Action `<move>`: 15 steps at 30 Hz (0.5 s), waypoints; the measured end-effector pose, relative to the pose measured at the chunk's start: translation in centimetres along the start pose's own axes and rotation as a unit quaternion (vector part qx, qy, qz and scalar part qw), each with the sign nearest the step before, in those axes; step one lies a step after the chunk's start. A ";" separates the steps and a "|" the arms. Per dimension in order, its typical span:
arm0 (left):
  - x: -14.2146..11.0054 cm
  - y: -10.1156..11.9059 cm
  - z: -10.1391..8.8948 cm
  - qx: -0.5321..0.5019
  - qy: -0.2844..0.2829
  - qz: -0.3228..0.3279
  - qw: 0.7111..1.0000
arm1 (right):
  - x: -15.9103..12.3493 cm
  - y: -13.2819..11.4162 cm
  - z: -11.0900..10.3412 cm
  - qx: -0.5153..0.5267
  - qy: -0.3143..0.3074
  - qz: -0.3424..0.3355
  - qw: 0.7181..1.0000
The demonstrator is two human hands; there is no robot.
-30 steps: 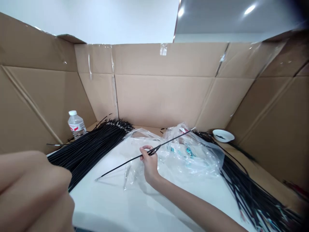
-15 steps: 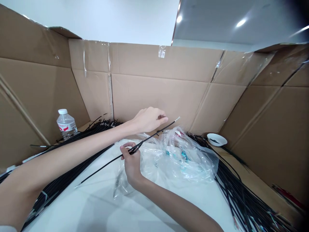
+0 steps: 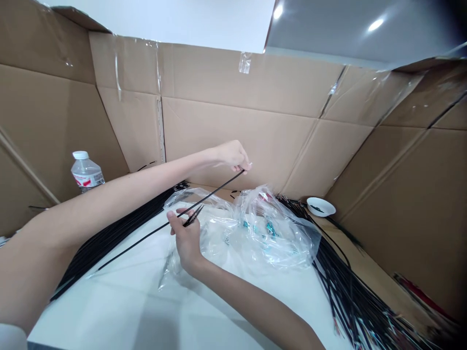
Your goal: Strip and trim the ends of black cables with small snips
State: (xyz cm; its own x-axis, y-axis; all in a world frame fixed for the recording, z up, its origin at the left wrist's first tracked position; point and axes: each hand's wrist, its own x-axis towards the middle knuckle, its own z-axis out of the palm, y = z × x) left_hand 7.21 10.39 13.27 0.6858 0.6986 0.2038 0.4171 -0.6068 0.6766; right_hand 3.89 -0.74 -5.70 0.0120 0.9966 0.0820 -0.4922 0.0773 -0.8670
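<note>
Since half a second ago, the left hand has dropped from just above the black cable onto its upper end, fingers now pinched there. Right hand keeps mid-length, thumb and fingers closed around the cable plus a dark tool, likely tweezers, now angled off the cable rather than along it. Lower cable end slants down-left over the white table. From my remote feed, I'd judge the cable steadier for end work; what exactly left fingertips do at the tip, I can't tell.

Around: bottle far left, left cable bundle partly hidden by the left forearm, right cable bundle, white bowl with small dark bits. Possible snag: crumpled clear plastic sits beneath and beside the right hand; loose film could catch the tool.
</note>
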 end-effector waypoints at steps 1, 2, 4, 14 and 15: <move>-0.2 -0.2 -0.3 -0.011 0.001 -0.001 1.000 | -0.1 -0.1 -0.6 0.016 0.010 0.001 1.000; -0.4 -0.4 -0.6 -0.019 0.002 -0.006 1.000 | -0.3 -0.2 -1.2 0.034 0.025 0.004 0.999; -0.9 -0.9 -1.1 -0.034 -0.001 -0.021 0.999 | -0.3 -0.9 -2.6 0.075 0.061 0.009 0.995; -2.1 -3.9 0.9 -0.084 -0.060 -0.036 0.994 | 4.1 -9.5 -8.5 0.090 0.162 -0.192 0.964; -2.2 -3.8 1.3 -0.082 -0.064 -0.025 0.994 | 4.5 -9.9 -8.9 0.074 0.157 -0.195 0.965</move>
State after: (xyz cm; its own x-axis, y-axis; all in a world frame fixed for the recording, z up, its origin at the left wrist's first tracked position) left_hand 4.85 10.65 9.29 0.7417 0.6655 0.0830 0.3567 -0.4963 0.7915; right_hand 16.59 3.21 -1.14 0.4734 0.8541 0.2155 -0.5159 0.4671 -0.7181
